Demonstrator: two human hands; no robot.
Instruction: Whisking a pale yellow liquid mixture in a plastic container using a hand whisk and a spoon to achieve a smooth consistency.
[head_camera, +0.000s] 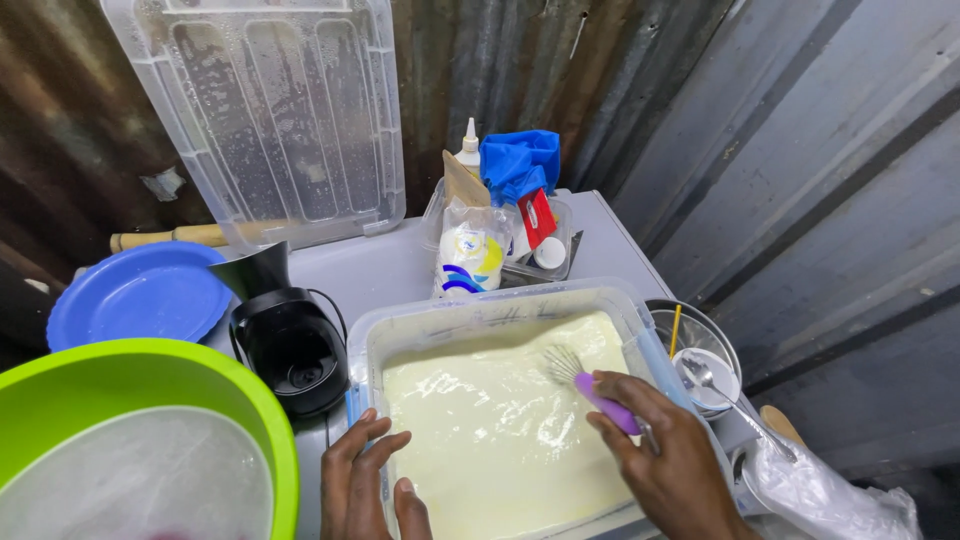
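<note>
A clear plastic tub (520, 303) filled with pale yellow batter (500, 420) sits in front of me. My right hand (670, 460) grips a whisk (590, 385) by its purple handle, the wire head dipped into the batter near the tub's right side. My left hand (365, 480) rests on the tub's left rim, fingers spread along the edge and thumb over the batter side.
A black electric kettle (290, 340) stands left of the tub, with a green bowl (140, 400) and a blue plate (135, 295) beyond. The clear tub lid (270, 110) leans on the corrugated wall. A bag, bottle and blue cloth (520, 165) sit behind; a metal bowl (700, 345) with spoon lies right.
</note>
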